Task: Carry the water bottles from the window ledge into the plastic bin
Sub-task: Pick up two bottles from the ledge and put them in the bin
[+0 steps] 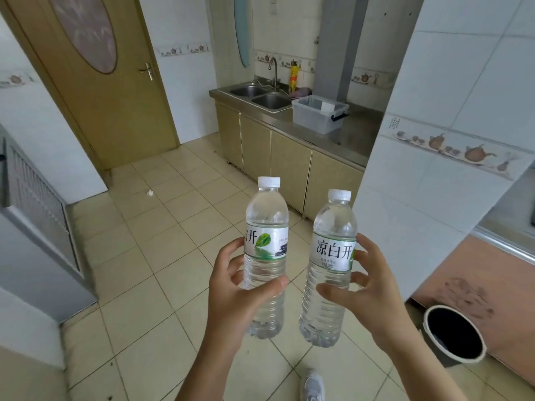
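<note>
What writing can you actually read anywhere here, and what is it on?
"凉白开": label of the bottle in the right hand.
"白开", cut off by the curve: label of the bottle in the left hand.
Small print on both labels: too small to read.
Writing on the wall tile and the yellow bottle by the sink: too blurred.

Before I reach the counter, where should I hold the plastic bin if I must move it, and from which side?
Probably by its two short ends. The plastic bin is a long clear box with a blue latch handle on the right end; its far end is harder to see.
</note>
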`<state>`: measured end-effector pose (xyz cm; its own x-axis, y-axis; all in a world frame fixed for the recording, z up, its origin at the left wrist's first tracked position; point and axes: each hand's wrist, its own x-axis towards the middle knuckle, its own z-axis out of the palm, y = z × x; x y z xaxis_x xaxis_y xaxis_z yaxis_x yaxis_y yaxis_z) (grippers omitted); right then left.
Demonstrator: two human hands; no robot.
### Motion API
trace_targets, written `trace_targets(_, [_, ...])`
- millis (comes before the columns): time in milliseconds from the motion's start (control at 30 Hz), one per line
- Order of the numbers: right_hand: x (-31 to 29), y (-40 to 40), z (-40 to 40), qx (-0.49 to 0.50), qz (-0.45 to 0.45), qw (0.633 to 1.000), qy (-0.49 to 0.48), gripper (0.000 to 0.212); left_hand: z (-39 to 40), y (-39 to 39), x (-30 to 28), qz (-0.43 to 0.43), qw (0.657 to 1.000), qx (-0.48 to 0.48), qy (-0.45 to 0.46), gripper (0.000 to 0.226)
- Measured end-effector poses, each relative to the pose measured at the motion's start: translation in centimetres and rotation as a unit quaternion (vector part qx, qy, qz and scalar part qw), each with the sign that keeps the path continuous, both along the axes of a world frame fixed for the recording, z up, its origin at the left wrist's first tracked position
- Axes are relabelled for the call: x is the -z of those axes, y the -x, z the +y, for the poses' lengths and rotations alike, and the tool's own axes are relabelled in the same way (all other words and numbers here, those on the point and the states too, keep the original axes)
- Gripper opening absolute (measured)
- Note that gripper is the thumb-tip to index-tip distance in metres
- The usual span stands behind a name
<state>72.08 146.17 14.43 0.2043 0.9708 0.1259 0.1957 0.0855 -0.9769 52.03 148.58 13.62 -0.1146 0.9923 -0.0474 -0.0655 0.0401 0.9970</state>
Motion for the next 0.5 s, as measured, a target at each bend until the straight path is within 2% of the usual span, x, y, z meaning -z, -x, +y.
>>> trace_targets(500, [-0.4,-10.1,29.2,-0.026,-0.01,1.0,0.0,0.088,28.2,-10.0,-0.3,0.014,0.999,-0.022,0.018,0.085])
